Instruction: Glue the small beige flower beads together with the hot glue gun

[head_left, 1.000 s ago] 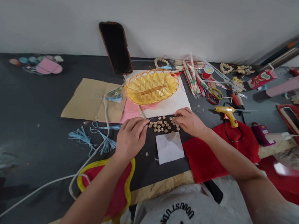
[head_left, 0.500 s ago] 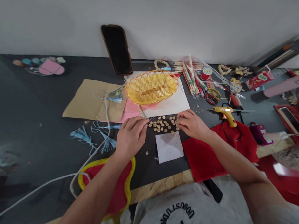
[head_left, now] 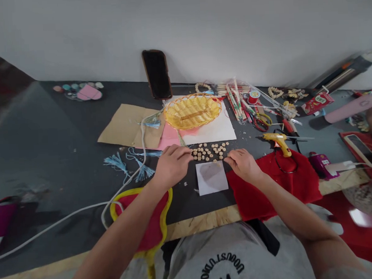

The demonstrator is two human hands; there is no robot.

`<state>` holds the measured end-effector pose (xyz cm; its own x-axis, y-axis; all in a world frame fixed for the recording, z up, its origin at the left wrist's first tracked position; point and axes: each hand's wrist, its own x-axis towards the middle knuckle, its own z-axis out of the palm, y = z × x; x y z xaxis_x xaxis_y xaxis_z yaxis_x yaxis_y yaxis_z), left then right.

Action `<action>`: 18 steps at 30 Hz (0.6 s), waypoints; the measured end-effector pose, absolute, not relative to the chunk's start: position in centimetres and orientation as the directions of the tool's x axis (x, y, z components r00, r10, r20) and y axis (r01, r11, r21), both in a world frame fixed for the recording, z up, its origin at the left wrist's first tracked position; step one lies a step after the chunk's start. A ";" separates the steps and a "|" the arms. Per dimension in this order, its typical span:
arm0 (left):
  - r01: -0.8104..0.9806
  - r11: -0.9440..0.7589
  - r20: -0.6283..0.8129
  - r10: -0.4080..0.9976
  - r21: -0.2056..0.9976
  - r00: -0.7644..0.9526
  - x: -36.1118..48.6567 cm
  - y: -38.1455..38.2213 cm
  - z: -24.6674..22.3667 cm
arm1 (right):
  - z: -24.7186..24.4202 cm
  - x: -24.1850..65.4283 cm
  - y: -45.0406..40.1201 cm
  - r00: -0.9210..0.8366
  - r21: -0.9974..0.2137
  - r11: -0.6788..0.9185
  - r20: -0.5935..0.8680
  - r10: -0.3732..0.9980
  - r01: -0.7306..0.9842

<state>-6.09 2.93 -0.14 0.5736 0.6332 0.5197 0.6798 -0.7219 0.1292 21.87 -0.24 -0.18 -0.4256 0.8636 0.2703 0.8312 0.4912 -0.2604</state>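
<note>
Several small flower-shaped wooden beads (head_left: 206, 152) lie loose on the dark table between my two hands. My left hand (head_left: 175, 164) is at their left side, its fingertips pinched together; what they hold is too small to make out. At the right of the beads, my right hand (head_left: 241, 163) also has thumb and fingers pressed together, with its contents hidden. A white square of paper (head_left: 211, 178) lies just below the beads. Behind them stands a yellow woven basket (head_left: 193, 111), on white and pink sheets.
A phone (head_left: 157, 74) leans on the wall. Blue tassels (head_left: 144, 171) and a white cable (head_left: 143, 145) lie left. To the right are scissors (head_left: 261, 120), a yellow glue gun (head_left: 278, 141) and red cloth (head_left: 277, 185). A pink-and-yellow padded shape (head_left: 146, 223) sits under my left forearm.
The head view has shifted, moving the scene rightward on the left side. My right hand has drawn back from the beads, slightly right and toward me.
</note>
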 end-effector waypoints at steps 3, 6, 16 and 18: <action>0.573 -0.816 0.387 0.554 0.076 0.737 -5.3 1.4 1.4 | -0.2 22.5 -0.6 -0.360 -0.297 0.440 0.287 0.888 0.847; 0.507 -0.859 0.226 0.508 0.070 0.831 -4.0 -0.8 2.9 | 0.5 22.7 -0.5 -0.329 -0.275 0.411 0.299 0.896 0.869; 0.435 -0.899 0.419 0.414 0.048 0.808 -2.9 -2.4 1.4 | -0.7 21.0 1.0 -0.226 -0.411 0.537 0.598 0.769 0.737; 0.436 -0.898 0.438 0.416 0.061 0.797 -3.0 -2.3 1.4 | -0.6 21.1 0.7 -0.267 -0.392 0.553 0.582 0.768 0.735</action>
